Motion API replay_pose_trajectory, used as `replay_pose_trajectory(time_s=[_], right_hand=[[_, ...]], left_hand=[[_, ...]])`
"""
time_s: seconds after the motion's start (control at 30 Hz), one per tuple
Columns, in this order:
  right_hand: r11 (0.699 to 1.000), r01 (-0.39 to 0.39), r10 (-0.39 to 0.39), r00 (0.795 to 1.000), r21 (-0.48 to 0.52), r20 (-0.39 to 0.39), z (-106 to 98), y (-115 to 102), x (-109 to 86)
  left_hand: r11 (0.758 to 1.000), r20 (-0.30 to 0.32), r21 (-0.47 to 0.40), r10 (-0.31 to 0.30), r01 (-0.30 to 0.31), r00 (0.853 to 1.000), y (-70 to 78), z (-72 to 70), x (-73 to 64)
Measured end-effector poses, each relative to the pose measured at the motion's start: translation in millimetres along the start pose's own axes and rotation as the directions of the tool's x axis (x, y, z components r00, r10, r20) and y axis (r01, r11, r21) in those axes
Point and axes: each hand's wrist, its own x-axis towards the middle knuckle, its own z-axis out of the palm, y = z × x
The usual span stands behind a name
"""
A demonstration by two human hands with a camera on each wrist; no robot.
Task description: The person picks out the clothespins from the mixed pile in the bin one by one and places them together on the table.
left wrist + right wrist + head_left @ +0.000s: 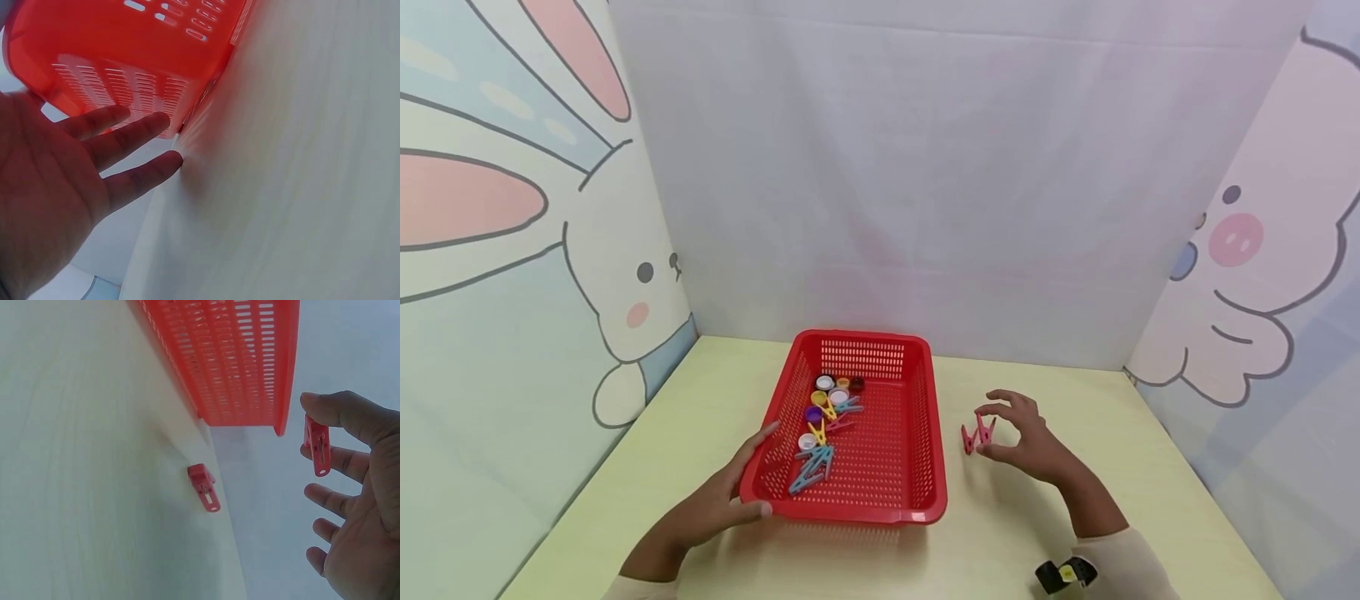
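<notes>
A red plastic basket (pixel 937 450) stands on the table with its left side holding several bottle caps (pixel 838 397) and clothespins (pixel 808 475) in blue, yellow and red. My left hand (pixel 718 500) is at the basket's near left corner, its fingers spread and fairly straight along the outside. In the left wrist view the palm (pixel 44 187) faces the basket wall. Right of the basket, my right hand (pixel 1026 437) pinches a red clothespin (pixel 317 447) between thumb and forefinger, above the table. A second red clothespin (pixel 204 487) lies on the table just left of that hand.
The pale yellow table (pixel 1075 383) meets a white cloth backdrop (pixel 910 208) behind the basket. Side walls with cartoon animals close in on the left and right. A black device (pixel 1067 575) is strapped at my right wrist.
</notes>
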Motion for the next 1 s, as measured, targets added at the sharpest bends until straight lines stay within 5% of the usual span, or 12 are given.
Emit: replay_pose_trajectory(time_s=[0.2,0.47,1.0], right_hand=[[0.999,-0.053,0.053,0.999,0.013,0.010,3.3,13.5,1.4],[0.996,-0.082,0.082,0.996,0.028,0.019,10.6,30.5,2.4],[0.989,-0.148,0.148,0.987,-0.013,0.067,19.0,47.5,3.1]], left_hand=[[0.999,0.013,0.010,0.033,-0.033,0.999,4.0,-0.7,-1.4],[1.000,-0.004,0.004,-0.024,0.024,1.000,1.6,0.0,0.4],[1.000,0.004,0.008,-0.013,0.013,1.000,-0.5,-1.0,0.4]])
